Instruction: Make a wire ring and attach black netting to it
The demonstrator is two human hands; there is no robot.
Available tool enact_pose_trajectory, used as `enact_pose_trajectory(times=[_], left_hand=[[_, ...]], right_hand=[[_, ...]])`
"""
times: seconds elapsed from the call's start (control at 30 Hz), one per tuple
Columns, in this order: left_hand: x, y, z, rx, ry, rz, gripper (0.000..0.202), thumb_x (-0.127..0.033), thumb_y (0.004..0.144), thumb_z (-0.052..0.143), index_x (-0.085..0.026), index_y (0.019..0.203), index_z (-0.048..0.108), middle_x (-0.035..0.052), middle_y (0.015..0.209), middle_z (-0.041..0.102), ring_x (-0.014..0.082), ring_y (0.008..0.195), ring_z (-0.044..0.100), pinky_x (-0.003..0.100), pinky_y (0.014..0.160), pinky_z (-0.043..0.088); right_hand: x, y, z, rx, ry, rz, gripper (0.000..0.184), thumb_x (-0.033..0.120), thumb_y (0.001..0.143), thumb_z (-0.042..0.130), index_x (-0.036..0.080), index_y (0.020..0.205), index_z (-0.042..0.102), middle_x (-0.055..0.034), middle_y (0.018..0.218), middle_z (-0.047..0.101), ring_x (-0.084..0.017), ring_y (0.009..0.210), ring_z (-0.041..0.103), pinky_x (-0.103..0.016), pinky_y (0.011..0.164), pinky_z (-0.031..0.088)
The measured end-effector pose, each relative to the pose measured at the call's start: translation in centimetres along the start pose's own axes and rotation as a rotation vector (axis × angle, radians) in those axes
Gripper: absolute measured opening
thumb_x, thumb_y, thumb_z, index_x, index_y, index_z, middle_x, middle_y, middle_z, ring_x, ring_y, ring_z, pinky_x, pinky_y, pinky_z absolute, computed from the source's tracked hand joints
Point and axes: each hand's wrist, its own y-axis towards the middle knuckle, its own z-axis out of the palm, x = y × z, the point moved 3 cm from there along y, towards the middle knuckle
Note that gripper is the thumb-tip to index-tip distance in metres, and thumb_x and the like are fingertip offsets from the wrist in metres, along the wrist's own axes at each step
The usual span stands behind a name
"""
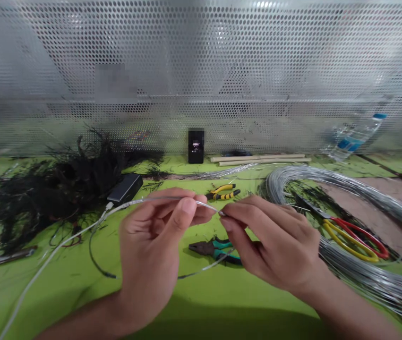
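Thin silvery wire (206,204) is pinched between the thumb and fingers of my left hand (154,250). My right hand (278,241) is closed on the same wire a little further right, its fingertips hiding the end. The wire seems to bend round in a loop behind my left hand, with a dark wrapped stretch (96,255) on its left side and a paler part passing toward my right hand. Below the gap between my hands lie pliers with green and black handles (218,248). Yellow and black pliers (224,192) rest just beyond.
A large coil of wire (363,179) lies right, with red and yellow-handled scissors (356,241) inside. Black fibres (62,189) heap at left beside a dark box (125,189) with a white cable (48,259). Wooden sticks (260,159), a black device (196,153) and a bottle (353,141) line the back.
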Motion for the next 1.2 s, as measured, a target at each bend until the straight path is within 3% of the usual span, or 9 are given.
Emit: enact_pose_trajectory(times=[0.27, 0.53, 0.7, 0.8, 0.83, 0.87, 0.97, 1.03, 1.2], left_hand=[[0.0, 0.1, 0.0, 0.120, 0.004, 0.111, 0.006, -0.024, 0.095, 0.078, -0.027, 0.097, 0.083, -0.0040, 0.090, 0.083, 0.0099, 0.075, 0.080, 0.014, 0.079, 0.066], [0.1, 0.8, -0.2, 0.259, -0.034, 0.137, 0.009, -0.023, 0.094, 0.079, -0.030, 0.098, 0.084, -0.0061, 0.090, 0.083, 0.0102, 0.076, 0.081, 0.014, 0.074, 0.068], [-0.9, 1.2, -0.8, 0.165, 0.045, 0.246, 0.008, -0.022, 0.094, 0.079, -0.026, 0.100, 0.083, -0.0051, 0.089, 0.083, 0.0096, 0.073, 0.080, 0.015, 0.076, 0.068], [-1.7, 1.7, -1.1, 0.091, 0.081, 0.374, 0.007, -0.023, 0.093, 0.081, -0.023, 0.099, 0.083, -0.0044, 0.089, 0.083, 0.0112, 0.073, 0.079, 0.019, 0.074, 0.070], [-1.9, 1.8, -1.2, 0.077, 0.085, 0.405, 0.006, -0.022, 0.093, 0.081, -0.023, 0.098, 0.083, -0.0045, 0.089, 0.082, 0.0112, 0.073, 0.079, 0.020, 0.074, 0.070], [-2.1, 1.9, -1.3, 0.074, 0.088, 0.422, 0.006, -0.022, 0.093, 0.081, -0.023, 0.098, 0.083, -0.0047, 0.088, 0.082, 0.0110, 0.073, 0.079, 0.020, 0.073, 0.070], [-2.3, 2.2, -1.4, 0.076, 0.096, 0.420, 0.008, -0.018, 0.095, 0.078, -0.023, 0.097, 0.083, -0.0050, 0.087, 0.082, 0.0102, 0.072, 0.078, 0.020, 0.071, 0.070], [-2.3, 2.4, -1.5, 0.061, 0.107, 0.395, 0.010, -0.016, 0.094, 0.077, -0.024, 0.095, 0.084, -0.0046, 0.085, 0.081, 0.0107, 0.071, 0.078, 0.020, 0.071, 0.070], [-2.3, 2.9, -1.9, 0.115, 0.208, 0.264, 0.013, -0.014, 0.091, 0.078, -0.025, 0.094, 0.085, -0.0025, 0.084, 0.081, 0.0119, 0.069, 0.078, 0.019, 0.070, 0.069]], right_hand=[[-0.4, 0.3, -0.1, 0.082, 0.412, 0.191, 0.015, 0.007, 0.098, 0.056, 0.015, 0.087, 0.061, 0.0040, 0.069, 0.051, -0.007, 0.059, 0.041, -0.022, 0.054, 0.035], [0.1, -0.5, 0.8, 0.124, 0.889, 0.477, 0.031, 0.027, 0.105, 0.057, 0.019, 0.076, 0.061, 0.0063, 0.060, 0.045, -0.007, 0.052, 0.037, -0.021, 0.045, 0.029], [-1.5, 0.0, 0.8, 0.111, 0.786, 0.381, 0.029, 0.041, 0.109, 0.051, 0.019, 0.103, 0.069, -0.0010, 0.082, 0.067, -0.012, 0.067, 0.058, -0.026, 0.062, 0.046], [-4.0, -1.3, 2.0, 0.544, 0.516, 0.465, 0.052, 0.056, 0.111, 0.031, 0.018, 0.118, 0.067, -0.0088, 0.102, 0.072, -0.021, 0.086, 0.066, -0.036, 0.077, 0.052], [-4.7, -2.6, 2.8, 0.827, 0.336, 0.484, 0.052, 0.058, 0.110, 0.032, 0.019, 0.115, 0.067, -0.0093, 0.105, 0.072, -0.023, 0.089, 0.067, -0.038, 0.079, 0.052], [-5.2, -3.8, 3.2, 0.955, 0.253, 0.505, 0.048, 0.059, 0.104, 0.046, 0.018, 0.112, 0.069, -0.0123, 0.106, 0.073, -0.028, 0.091, 0.068, -0.043, 0.079, 0.052], [-5.6, -6.9, 4.5, 1.079, 0.125, 0.537, 0.046, 0.051, 0.085, 0.075, 0.011, 0.108, 0.072, -0.0203, 0.105, 0.073, -0.040, 0.094, 0.067, -0.058, 0.085, 0.050], [-5.4, -8.2, 5.3, 1.108, 0.096, 0.554, 0.042, 0.040, 0.081, 0.076, 0.009, 0.109, 0.071, -0.0234, 0.107, 0.071, -0.042, 0.095, 0.066, -0.060, 0.087, 0.048], [-5.7, -8.5, 5.7, 1.192, 0.314, 0.688, 0.018, 0.034, 0.083, 0.062, 0.016, 0.082, 0.063, -0.0109, 0.078, 0.066, -0.026, 0.072, 0.062, -0.041, 0.070, 0.049]])
